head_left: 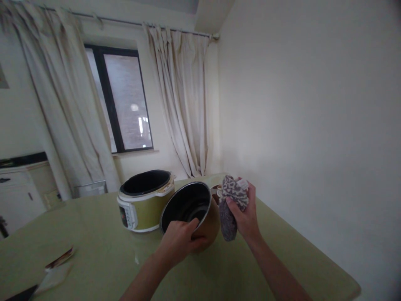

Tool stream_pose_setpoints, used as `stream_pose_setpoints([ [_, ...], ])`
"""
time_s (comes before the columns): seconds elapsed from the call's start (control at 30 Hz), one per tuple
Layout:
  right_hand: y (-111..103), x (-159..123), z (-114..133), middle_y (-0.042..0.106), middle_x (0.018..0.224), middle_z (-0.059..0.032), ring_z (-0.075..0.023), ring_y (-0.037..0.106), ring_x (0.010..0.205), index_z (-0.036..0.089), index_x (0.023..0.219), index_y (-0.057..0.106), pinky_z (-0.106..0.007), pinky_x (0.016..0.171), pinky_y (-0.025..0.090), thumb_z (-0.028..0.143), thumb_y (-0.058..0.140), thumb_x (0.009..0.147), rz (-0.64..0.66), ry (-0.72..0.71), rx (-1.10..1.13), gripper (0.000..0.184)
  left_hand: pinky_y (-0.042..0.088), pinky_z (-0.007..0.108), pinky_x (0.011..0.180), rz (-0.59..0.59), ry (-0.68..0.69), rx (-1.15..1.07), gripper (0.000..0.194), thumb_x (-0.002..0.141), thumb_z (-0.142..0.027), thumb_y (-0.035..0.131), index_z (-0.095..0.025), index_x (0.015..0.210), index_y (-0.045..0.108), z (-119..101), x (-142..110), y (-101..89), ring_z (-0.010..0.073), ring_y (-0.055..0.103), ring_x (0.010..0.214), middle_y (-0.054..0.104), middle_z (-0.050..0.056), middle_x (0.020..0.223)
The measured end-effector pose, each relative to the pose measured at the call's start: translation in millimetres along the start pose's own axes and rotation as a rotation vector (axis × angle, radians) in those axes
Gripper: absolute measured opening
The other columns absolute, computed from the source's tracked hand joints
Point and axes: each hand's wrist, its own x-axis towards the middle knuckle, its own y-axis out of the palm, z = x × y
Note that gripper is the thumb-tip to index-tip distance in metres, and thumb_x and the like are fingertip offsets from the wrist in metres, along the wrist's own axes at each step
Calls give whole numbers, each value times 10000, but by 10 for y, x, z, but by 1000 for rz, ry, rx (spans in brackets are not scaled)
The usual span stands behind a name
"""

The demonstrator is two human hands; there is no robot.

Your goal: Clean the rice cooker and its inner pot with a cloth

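Room: plain pale wall (297,104) on the right, meeting the window side at a corner. Table (94,251) fills the lower view: green, glossy, a faint highlight at left, rounded corner at lower right; its right edge runs along near the wall. Two off-white curtains, left (62,96) and right (184,96), hang in folds from one rod (125,20). Window (127,100) between them: dark frame, panes shut, reflections in the glass. White cabinet (19,200) with dark top, far left.

Cooker (152,211) stands upright on the table, open, green body, white trim, control panel towards the left. Pot (208,228) is just right of it, dark inside, brownish outside, tilted with its mouth up and to the left. Contact between pot and table: cannot tell.

My left hand (178,240) is closed on the pot's near rim. My right hand (249,217) grips a bunched grey-and-white cloth (232,205), right of the pot, one end hanging down.

Smallest: a thin brown-and-white piece (59,259) lies at lower left, beside a pale item (53,278) with a dark end, partly out of view. A small object (216,191) behind the pot is mostly hidden.
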Motion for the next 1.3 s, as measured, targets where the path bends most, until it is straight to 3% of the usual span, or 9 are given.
stream_pose_setpoints([
  [0.3,427,197,155,698,1298,-82,-304,657,1185,270,1375,553,-470,1071,489,383,870,764,583,-127,-257,698,552,396,791,208,109,234,422,940,-543,723,-244,1236,690,47,22,126,351,790,958,827,99,1004],
  [0.53,762,67,-176,732,1199,-58,-276,687,1108,252,1368,535,-467,1059,510,533,823,805,418,241,-2,692,546,428,939,206,144,145,327,848,-470,854,-226,1041,753,70,-18,294,321,763,1042,820,89,1030],
  [0.73,786,-162,-209,614,1466,-123,-317,532,1410,245,1418,521,-503,1246,370,670,706,898,219,209,22,697,536,507,1049,-329,-48,-471,636,876,-748,674,-220,1230,637,302,-225,283,351,650,1234,696,147,1295],
  [0.87,887,-276,57,575,1524,-103,-267,513,1451,267,1533,467,-453,1262,376,627,538,1039,522,65,75,615,484,506,1166,-512,-90,-877,784,968,-602,625,-246,1597,322,298,-148,158,336,511,1469,507,162,1584],
  [0.93,901,-262,186,557,1544,-96,-253,504,1458,277,1572,445,-444,1252,386,605,400,1098,648,-94,68,578,444,511,1214,-547,-40,-848,804,971,-473,658,-272,1642,264,299,-122,71,323,496,1488,489,147,1607],
  [1.03,784,-243,185,542,1561,-143,-306,492,1449,229,1628,380,-482,1215,389,653,440,1070,606,-290,-162,703,425,553,1225,-618,-25,-564,697,959,-311,659,-318,1602,390,475,-196,-73,323,519,1453,519,125,1559],
  [1.1,656,-313,32,691,1344,-161,-324,624,1244,186,1468,574,-460,1057,468,603,493,1067,607,-343,-412,584,476,584,1168,-501,-36,-365,649,899,-334,749,-345,1513,539,673,-268,-143,354,562,1389,554,117,1514],
  [1.17,555,-450,-181,763,926,-113,-271,683,864,192,1031,747,-398,818,457,472,432,1103,664,-380,-638,427,533,597,1098,-297,-14,-249,724,749,-475,902,-347,1415,649,813,-295,-156,394,591,1331,593,120,1484],
  [1.3,511,-672,-506,635,572,-55,-166,504,522,208,634,610,-381,663,266,304,323,1103,569,-477,-794,558,448,660,1170,-154,113,-156,756,637,-741,888,-282,1221,749,667,-199,9,424,589,1336,728,117,1294],
])
